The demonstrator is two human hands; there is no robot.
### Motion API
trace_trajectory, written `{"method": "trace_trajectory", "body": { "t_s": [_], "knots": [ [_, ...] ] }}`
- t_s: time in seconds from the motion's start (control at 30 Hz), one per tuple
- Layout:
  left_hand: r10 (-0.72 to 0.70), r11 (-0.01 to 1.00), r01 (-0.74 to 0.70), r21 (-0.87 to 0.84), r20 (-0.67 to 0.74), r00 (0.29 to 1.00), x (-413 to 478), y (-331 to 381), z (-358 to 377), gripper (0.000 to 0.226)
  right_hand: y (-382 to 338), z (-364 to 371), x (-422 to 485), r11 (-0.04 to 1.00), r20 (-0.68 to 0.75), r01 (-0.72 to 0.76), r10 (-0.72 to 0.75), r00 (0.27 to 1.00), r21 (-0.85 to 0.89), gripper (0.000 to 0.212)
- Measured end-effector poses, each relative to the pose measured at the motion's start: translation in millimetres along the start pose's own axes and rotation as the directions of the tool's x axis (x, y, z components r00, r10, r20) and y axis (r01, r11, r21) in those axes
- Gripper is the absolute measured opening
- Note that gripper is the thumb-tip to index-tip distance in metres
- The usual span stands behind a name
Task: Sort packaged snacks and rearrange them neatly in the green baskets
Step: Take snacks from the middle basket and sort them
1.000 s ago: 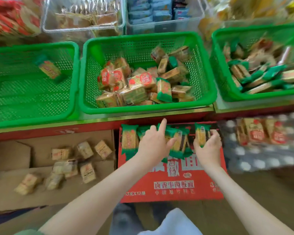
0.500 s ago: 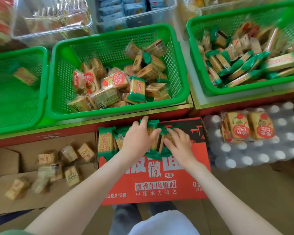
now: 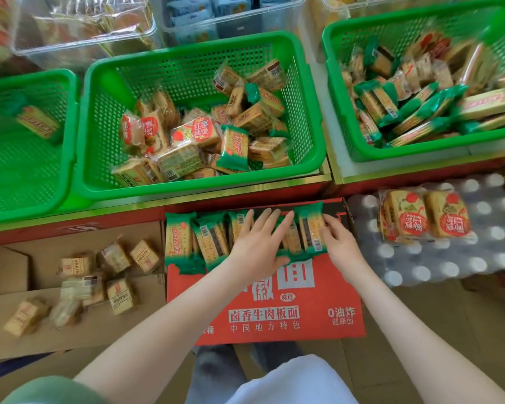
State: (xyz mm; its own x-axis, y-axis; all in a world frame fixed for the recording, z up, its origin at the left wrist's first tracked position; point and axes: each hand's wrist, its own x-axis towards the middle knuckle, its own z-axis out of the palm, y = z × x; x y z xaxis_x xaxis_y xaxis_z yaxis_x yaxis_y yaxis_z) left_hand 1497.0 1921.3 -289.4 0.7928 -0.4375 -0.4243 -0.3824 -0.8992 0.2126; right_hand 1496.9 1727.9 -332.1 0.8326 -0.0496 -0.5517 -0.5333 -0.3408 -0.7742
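Several green-wrapped cracker packs (image 3: 209,239) stand in a row along the far edge of a red carton (image 3: 277,304), lined up side by side so they can be gathered as one batch. Both hands are on that row. The left hand (image 3: 258,247) lies flat on the middle packs with fingers spread, pressing rather than gripping, likely to keep the row from toppling. The right hand (image 3: 337,239) has its fingers curled against the end pack (image 3: 311,228), squaring it to the others; whether it pinches that pack or only nudges it, cannot tell.

Above the carton, on the bench, sit three green baskets. The middle basket (image 3: 309,91) holds a loose jumble of mixed packs, red-label and green-edged together, so sorting there is not done. The right basket (image 3: 337,83) is piled with mostly green-wrapped packs lying any which way, probably where the row belongs, though that is a guess. The left basket (image 3: 70,118) has a single pack (image 3: 38,122) in it and plenty of room.

Sorted-out groups sit off the bench: small tan packs (image 3: 115,258) scattered on a flat cardboard sheet (image 3: 9,266) to the left, and red-label packs (image 3: 423,218) resting on a shrink-wrapped bottle pack (image 3: 449,260) to the right. Each kind has its own spot, which reads as staging by type before refilling the baskets.

Task looks about midway. Next step likely calls for closing both hands on the row's ends and lifting it together; loose packs could slip out of the middle.
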Motion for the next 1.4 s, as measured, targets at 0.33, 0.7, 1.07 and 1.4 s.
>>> {"method": "trace_trajectory", "body": {
  "t_s": [0.33, 0.7, 1.07, 1.4],
  "knots": [
    [-0.088, 0.996, 0.088, 0.026, 0.005, 0.996, -10, -20, 8, 0.086, -2, 40, -12, 0.638, -0.007, 0.122, -0.196, 0.981, -0.760, 0.069],
    [0.015, 0.984, -0.111, -0.139, -0.557, 0.830, -64, -88, -46, 0.046, -117, 93, -34, 0.518, 0.020, 0.474, -0.660, 0.751, -0.712, 0.067],
    [-0.251, 0.964, 0.243, -0.110, -0.682, 0.686, -117, -363, -89, 0.042, -284, 288, 14, 0.356, 0.317, 0.769, -0.758, 0.570, -0.530, 0.086],
    [0.051, 0.636, 0.181, 0.750, -0.276, 0.960, -75, -558, -94, 0.056, -337, 453, 92, -0.014, 0.415, 0.501, -0.581, 0.700, -0.865, 0.077]
  ]
}}
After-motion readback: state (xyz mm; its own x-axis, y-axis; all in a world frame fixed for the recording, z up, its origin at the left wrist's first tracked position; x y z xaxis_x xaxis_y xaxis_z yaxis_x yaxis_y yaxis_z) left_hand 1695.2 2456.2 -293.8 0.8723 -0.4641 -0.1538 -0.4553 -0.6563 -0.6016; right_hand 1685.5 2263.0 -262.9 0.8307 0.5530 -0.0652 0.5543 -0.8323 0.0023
